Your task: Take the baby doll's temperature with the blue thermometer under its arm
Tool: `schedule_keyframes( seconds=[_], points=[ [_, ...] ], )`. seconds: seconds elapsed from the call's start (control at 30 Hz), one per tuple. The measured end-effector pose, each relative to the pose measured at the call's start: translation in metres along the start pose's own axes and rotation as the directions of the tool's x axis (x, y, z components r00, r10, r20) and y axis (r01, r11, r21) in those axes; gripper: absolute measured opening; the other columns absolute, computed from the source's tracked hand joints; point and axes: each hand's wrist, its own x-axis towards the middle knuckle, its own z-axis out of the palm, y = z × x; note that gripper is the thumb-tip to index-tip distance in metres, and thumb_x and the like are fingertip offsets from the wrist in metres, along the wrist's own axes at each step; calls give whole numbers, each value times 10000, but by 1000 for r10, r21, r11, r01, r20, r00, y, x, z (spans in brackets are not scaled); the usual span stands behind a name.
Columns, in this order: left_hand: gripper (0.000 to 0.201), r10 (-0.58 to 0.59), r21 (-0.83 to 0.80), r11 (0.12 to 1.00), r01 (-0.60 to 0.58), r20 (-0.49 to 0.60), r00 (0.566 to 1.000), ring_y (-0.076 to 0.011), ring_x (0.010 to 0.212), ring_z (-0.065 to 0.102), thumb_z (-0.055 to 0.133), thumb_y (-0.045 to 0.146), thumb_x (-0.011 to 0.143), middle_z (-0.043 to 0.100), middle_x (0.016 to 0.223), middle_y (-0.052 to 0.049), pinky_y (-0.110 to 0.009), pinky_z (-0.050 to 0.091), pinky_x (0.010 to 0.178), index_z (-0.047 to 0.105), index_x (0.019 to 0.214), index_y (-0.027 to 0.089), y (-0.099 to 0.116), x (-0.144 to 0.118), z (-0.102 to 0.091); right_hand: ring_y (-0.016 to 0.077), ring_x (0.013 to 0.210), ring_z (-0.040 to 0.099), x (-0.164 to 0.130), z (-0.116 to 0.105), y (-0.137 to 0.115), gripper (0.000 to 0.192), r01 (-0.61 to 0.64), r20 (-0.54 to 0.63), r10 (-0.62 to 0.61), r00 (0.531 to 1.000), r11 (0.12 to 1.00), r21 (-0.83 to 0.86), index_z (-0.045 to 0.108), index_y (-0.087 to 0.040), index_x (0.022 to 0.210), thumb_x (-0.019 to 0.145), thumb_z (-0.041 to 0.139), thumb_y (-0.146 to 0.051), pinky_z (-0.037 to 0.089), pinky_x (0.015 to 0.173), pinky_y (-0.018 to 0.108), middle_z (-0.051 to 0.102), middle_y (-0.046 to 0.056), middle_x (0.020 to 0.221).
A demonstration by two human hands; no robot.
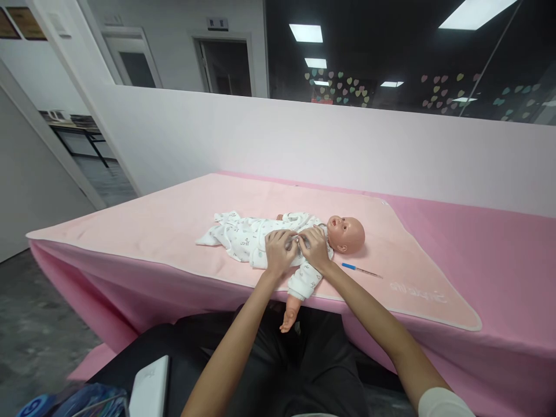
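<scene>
A baby doll [347, 231] lies on its back on a pale pink blanket [182, 214], head to the right, dressed in a white printed romper [243, 236]. My left hand [280, 250] and my right hand [313, 248] rest together on the doll's chest, fingers pinching the romper's front fabric. One doll arm hangs over the table's near edge, its bare hand [289, 317] pointing down. A thin blue-tipped stick, like a thermometer [360, 270], lies on the blanket just right of my right forearm.
The table [499, 260] is draped in a darker pink cloth reaching toward the floor. A low white partition wall [347, 145] runs behind it, with dark glass above. A white device [150, 388] and blue packaging [65, 402] sit at the lower left near my lap.
</scene>
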Motion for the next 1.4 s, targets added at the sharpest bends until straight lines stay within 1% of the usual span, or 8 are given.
schedule_keyframes(
  seconds=[0.17, 0.37, 0.63, 0.8, 1.03, 1.2, 1.3, 1.4],
  points=[
    [183, -20, 48, 999, 21, -20, 1000, -209, 915, 498, 528, 160, 715, 601, 932, -31, -371, 319, 867, 623, 857, 227, 1, 0, 1, 166, 832, 536, 1, 0, 1, 147, 16, 7, -16, 1000, 1000, -20, 595, -209, 794, 853, 461, -198, 343, 941, 357, 631, 22, 803],
    [170, -44, 62, 997, 47, -49, 998, -221, 939, 494, 522, 177, 733, 587, 948, -45, -379, 316, 870, 632, 854, 222, -2, 0, 4, 166, 809, 526, 0, 1, 4, 169, 25, 7, -25, 1000, 1000, -15, 638, -220, 839, 868, 472, -216, 374, 858, 337, 629, 25, 805],
    [132, -36, 71, 997, 40, -69, 997, -219, 920, 507, 532, 192, 751, 605, 936, -40, -377, 328, 851, 638, 823, 225, -3, 0, 6, 169, 798, 521, 1, 2, 4, 173, 21, 2, -21, 1000, 999, -38, 660, -232, 841, 866, 489, -226, 378, 825, 335, 624, 27, 795],
    [114, -33, 31, 999, 35, -46, 998, -205, 884, 520, 508, 200, 773, 621, 892, -32, -375, 325, 846, 620, 778, 219, -5, 0, 5, 175, 806, 525, 1, 1, 3, 170, -15, 20, 16, 1000, 998, -54, 654, -225, 855, 869, 486, -241, 376, 825, 339, 631, 31, 808],
    [98, -55, -80, 995, 56, 20, 998, -183, 854, 519, 493, 210, 779, 622, 844, -5, -355, 327, 833, 580, 735, 221, -7, 2, 2, 172, 796, 532, 0, 3, 4, 154, -29, 13, 30, 999, 999, -43, 653, -213, 857, 864, 500, -230, 382, 805, 332, 638, 27, 799],
    [145, -98, -139, 986, 93, -31, 995, -183, 845, 529, 460, 173, 778, 616, 797, -7, -351, 349, 832, 515, 649, 208, -8, 1, 1, 177, 807, 537, 1, 3, 5, 170, -67, 18, 67, 998, 997, -38, 650, -216, 854, 868, 481, -218, 386, 798, 332, 642, 29, 809],
    [137, -86, -107, 991, 78, -74, 994, -187, 857, 529, 452, 170, 789, 607, 806, -17, -349, 355, 836, 540, 692, 211, -5, 1, 0, 179, 811, 538, 1, 4, 6, 175, -75, 17, 76, 997, 996, -40, 647, -213, 858, 869, 473, -215, 387, 795, 333, 641, 31, 810],
    [113, -29, -39, 999, 27, -55, 998, -197, 895, 523, 491, 239, 806, 610, 886, -29, -354, 342, 849, 603, 792, 229, -2, 1, 0, 180, 803, 535, 0, 4, 6, 172, -67, 14, 67, 998, 997, -43, 645, -215, 854, 870, 474, -223, 388, 790, 332, 639, 31, 806]
  ],
)
